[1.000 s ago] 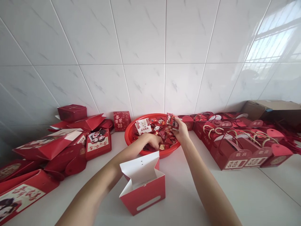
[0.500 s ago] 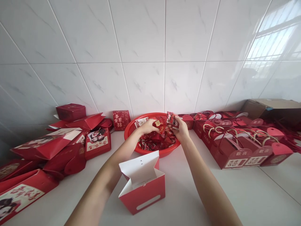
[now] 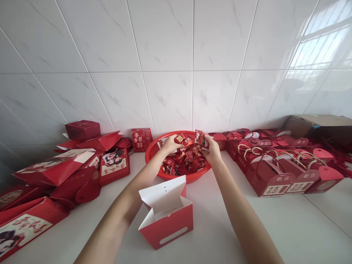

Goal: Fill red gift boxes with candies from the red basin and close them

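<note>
A red plastic basket [image 3: 195,177] near the wall holds several red-wrapped sweets [image 3: 189,161]. Over its left part, my left hand [image 3: 171,144] has its fingers closed on a red packet [image 3: 183,140] with a gold-coloured patch. My right hand [image 3: 212,149], at the basket's right rim, grips a red and dark printed packet [image 3: 200,138], held upright between thumb and fingers. In front of the basket, between my forearms, stands a red paper box [image 3: 170,225] with its white-lined top open. Neither hand touches this box.
Red gift boxes [image 3: 114,167] are piled on the left. On the right stand rows of red boxes with rope handles [image 3: 275,176], a brown cardboard box [image 3: 316,126] behind them. A small red box [image 3: 142,140] leans against the tiled wall [image 3: 167,95].
My left hand has risen slightly, and the red packet in its fingers now shows more fully above the other sweets. My right hand has stayed nearly still with its packet.
</note>
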`<state>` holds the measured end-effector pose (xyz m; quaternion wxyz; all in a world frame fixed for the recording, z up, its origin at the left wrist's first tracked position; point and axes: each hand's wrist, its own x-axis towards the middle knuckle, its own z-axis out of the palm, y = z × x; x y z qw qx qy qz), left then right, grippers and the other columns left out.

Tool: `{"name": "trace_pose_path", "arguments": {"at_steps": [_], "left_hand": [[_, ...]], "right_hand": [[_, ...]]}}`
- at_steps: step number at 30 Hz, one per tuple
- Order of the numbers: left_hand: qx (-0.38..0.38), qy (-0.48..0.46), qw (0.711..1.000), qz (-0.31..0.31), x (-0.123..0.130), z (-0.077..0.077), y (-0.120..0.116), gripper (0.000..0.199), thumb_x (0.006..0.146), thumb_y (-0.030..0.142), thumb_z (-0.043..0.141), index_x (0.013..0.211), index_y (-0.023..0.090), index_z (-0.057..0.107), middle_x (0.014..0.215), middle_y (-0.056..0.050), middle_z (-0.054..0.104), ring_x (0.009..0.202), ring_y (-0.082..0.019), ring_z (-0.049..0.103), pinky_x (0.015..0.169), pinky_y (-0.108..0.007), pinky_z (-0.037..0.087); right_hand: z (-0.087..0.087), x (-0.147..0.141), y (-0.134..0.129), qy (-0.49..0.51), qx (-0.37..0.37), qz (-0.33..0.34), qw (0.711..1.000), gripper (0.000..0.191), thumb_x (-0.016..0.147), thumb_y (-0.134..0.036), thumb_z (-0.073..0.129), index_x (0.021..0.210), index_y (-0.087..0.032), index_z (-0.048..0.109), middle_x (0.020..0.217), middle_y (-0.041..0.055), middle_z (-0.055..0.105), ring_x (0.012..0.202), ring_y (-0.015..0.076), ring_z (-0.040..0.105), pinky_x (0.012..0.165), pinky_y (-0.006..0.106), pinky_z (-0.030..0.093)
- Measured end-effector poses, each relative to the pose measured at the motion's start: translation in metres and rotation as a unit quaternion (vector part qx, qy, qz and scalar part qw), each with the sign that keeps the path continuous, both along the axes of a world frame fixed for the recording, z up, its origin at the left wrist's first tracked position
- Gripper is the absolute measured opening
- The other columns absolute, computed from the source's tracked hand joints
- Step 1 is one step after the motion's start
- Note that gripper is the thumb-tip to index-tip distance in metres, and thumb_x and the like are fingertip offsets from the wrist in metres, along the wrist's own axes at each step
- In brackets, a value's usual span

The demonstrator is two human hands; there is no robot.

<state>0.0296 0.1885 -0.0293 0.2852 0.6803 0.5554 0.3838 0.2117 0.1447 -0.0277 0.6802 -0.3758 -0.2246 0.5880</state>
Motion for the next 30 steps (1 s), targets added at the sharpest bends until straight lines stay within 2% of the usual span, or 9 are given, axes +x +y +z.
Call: {"name": "trace_pose_path", "arguments": {"at_steps": [3, 6, 11, 14, 16, 20, 24, 26, 30], "left_hand": [[0.028, 0.056, 0.998, 0.002, -0.001, -0.003, 0.001, 0.045, 0.061, 0.019, 0.082, 0.103, 0.021, 0.067, 0.107, -0.006, 0.075, 0.098, -0.025, 0.070, 0.081, -0.032, 0.056], [0.064, 0.095, 0.993, -0.004, 0.000, -0.002, -0.001, 0.040, 0.067, 0.018, 0.077, 0.106, 0.022, 0.070, 0.116, -0.006, 0.074, 0.107, -0.025, 0.069, 0.091, -0.033, 0.054], [0.094, 0.149, 0.982, -0.075, 0.004, 0.007, -0.009, 0.027, 0.074, 0.014, 0.060, 0.093, 0.021, 0.078, 0.101, -0.004, 0.078, 0.099, -0.023, 0.071, 0.088, -0.030, 0.054], [0.000, 0.230, 0.960, -0.162, 0.006, 0.009, -0.014, 0.024, 0.071, 0.014, 0.056, 0.077, 0.020, 0.078, 0.080, -0.001, 0.077, 0.082, -0.020, 0.071, 0.077, -0.027, 0.053], [-0.100, 0.307, 0.925, -0.200, 0.007, 0.009, -0.019, 0.018, 0.068, 0.017, 0.060, 0.072, 0.020, 0.077, 0.074, -0.001, 0.076, 0.074, -0.020, 0.069, 0.067, -0.026, 0.050], [-0.190, 0.394, 0.875, -0.208, 0.014, 0.012, -0.028, 0.011, 0.055, 0.025, 0.074, 0.065, 0.020, 0.073, 0.072, -0.003, 0.074, 0.069, -0.022, 0.066, 0.057, -0.027, 0.046], [-0.242, 0.436, 0.840, -0.215, 0.023, 0.014, -0.033, 0.024, 0.045, 0.034, 0.083, 0.054, 0.020, 0.066, 0.062, -0.004, 0.069, 0.061, -0.024, 0.063, 0.056, -0.031, 0.047], [-0.255, 0.441, 0.837, -0.202, 0.026, 0.011, -0.034, 0.028, 0.038, 0.031, 0.087, 0.049, 0.021, 0.063, 0.056, -0.004, 0.066, 0.059, -0.025, 0.063, 0.058, -0.033, 0.050], [-0.205, 0.411, 0.872, -0.171, 0.025, 0.001, -0.032, 0.033, 0.032, 0.022, 0.090, 0.042, 0.021, 0.058, 0.046, -0.004, 0.059, 0.059, -0.028, 0.064, 0.060, -0.036, 0.051]], "right_hand": [[0.000, 0.000, -0.001, -0.003, 0.002, 0.003, 1.000, 0.008, 0.086, -0.019, 0.061, 0.078, -0.018, 0.063, 0.057, -0.0041, 0.067, 0.040, 0.0113, 0.057, 0.038, 0.020, 0.046], [0.000, 0.000, -0.002, -0.005, -0.001, 0.003, 1.000, 0.009, 0.086, -0.020, 0.061, 0.077, -0.019, 0.062, 0.058, -0.0038, 0.067, 0.040, 0.0117, 0.058, 0.038, 0.021, 0.046], [0.000, 0.000, -0.002, -0.007, 0.001, 0.004, 1.000, 0.008, 0.082, -0.021, 0.065, 0.075, -0.019, 0.062, 0.059, -0.0035, 0.067, 0.041, 0.0119, 0.059, 0.040, 0.021, 0.047], [0.000, 0.000, -0.002, -0.008, -0.002, 0.002, 1.000, 0.008, 0.084, -0.021, 0.063, 0.076, -0.019, 0.062, 0.060, -0.0034, 0.067, 0.042, 0.0124, 0.060, 0.040, 0.021, 0.046], [0.000, 0.000, -0.002, -0.009, -0.004, 0.000, 1.000, 0.009, 0.084, -0.021, 0.063, 0.075, -0.019, 0.062, 0.059, -0.0034, 0.067, 0.042, 0.0125, 0.060, 0.040, 0.021, 0.046], [0.001, 0.000, -0.003, -0.010, 0.002, 0.001, 1.000, 0.012, 0.086, -0.021, 0.060, 0.075, -0.019, 0.062, 0.059, -0.0036, 0.067, 0.043, 0.0125, 0.060, 0.041, 0.022, 0.047], [0.002, -0.001, -0.004, -0.012, -0.001, 0.002, 1.000, 0.010, 0.085, -0.021, 0.061, 0.075, -0.020, 0.062, 0.058, -0.0039, 0.067, 0.042, 0.0129, 0.058, 0.041, 0.023, 0.047], [0.002, -0.001, -0.005, -0.012, 0.001, 0.004, 1.000, 0.009, 0.083, -0.022, 0.064, 0.075, -0.020, 0.062, 0.057, -0.0039, 0.066, 0.042, 0.0129, 0.058, 0.041, 0.022, 0.046], [0.002, -0.001, -0.005, -0.008, 0.003, 0.005, 1.000, 0.006, 0.083, -0.021, 0.064, 0.077, -0.020, 0.063, 0.059, -0.0037, 0.067, 0.042, 0.0126, 0.058, 0.041, 0.022, 0.046]]}}
